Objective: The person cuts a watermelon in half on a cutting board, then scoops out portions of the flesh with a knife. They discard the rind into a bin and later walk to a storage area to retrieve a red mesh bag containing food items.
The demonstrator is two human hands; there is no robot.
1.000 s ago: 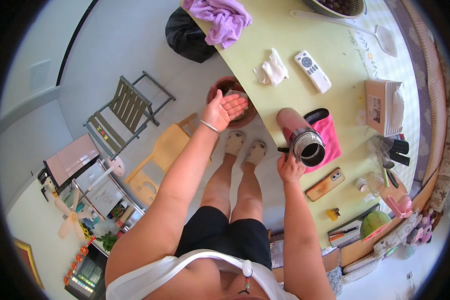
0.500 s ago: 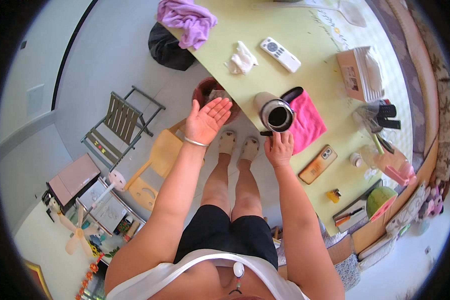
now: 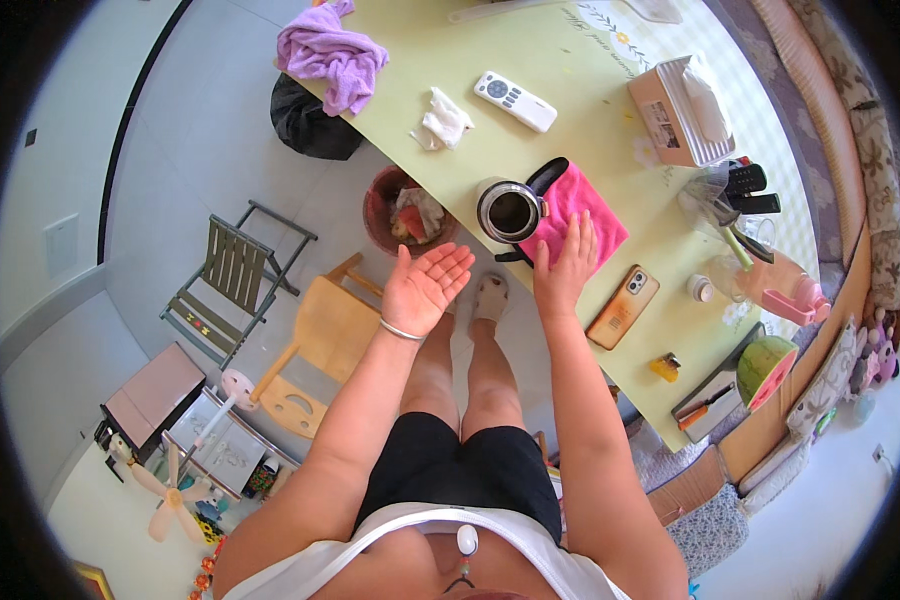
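My right hand (image 3: 567, 258) lies flat over the near edge of a folded pink cloth (image 3: 600, 222), its fingers stretched and nothing gripped. Just left of those fingertips stands an uncovered steel-rimmed travel mug (image 3: 486, 190), dark inside, at the table's edge. A black curved piece (image 3: 548, 176) sits beside its rim, partly on the cloth; whether it is a lid or a handle I cannot tell. Off the table's edge, my left hand (image 3: 427, 288) is held palm up in the air, empty, with the fingers extended.
On the green table (image 3: 420, 60) are a white remote (image 3: 515, 101), crumpled tissue (image 3: 444, 119), purple cloth (image 3: 330, 60), tissue box (image 3: 675, 110), phone (image 3: 624, 307), pink-lidded jug (image 3: 785, 300), knife (image 3: 708, 407) and cut watermelon (image 3: 767, 370). A red bin (image 3: 378, 215) and wooden chair (image 3: 335, 325) stand left.
My right hand has moved from the mug's near side onto the pink cloth. My left hand has shifted lower, still palm up. The whole view has shifted slightly.
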